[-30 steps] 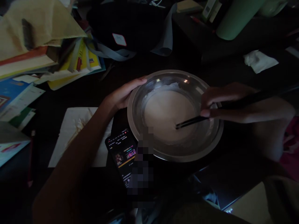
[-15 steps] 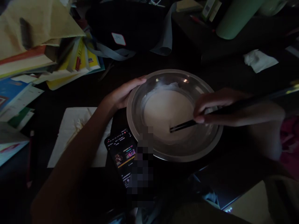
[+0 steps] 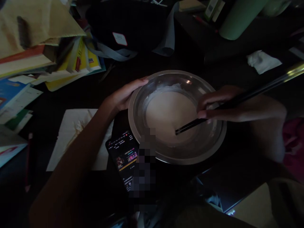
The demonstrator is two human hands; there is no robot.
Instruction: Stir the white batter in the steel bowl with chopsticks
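Note:
A wide metal bowl [image 3: 190,155] stands on the dark table with a pale, creamy liquid [image 3: 166,110] in its bottom; some of it clings to the far inner wall. My left hand [image 3: 129,93] grips the bowl's left rim, thumb on top of the edge and the other fingers hidden beneath or behind it. Over the right side of the bowl, my right hand [image 3: 228,104] is closed around a pair of black chopsticks [image 3: 251,91]. Their tips dip into the liquid right of its middle, and their gold-coloured upper ends point to the upper right.
Left of the bowl lie a lit phone [image 3: 123,155] and a white paper sheet [image 3: 59,136] with thin sticks on it. Books [image 3: 26,63] pile up at the far left. A black bag [image 3: 133,28], a crumpled tissue [image 3: 263,61] and a green cylinder [image 3: 242,19] are farther back.
The chopstick tips have shifted slightly right in the liquid, and their upper ends have swung upward in view. My left hand stays on the rim.

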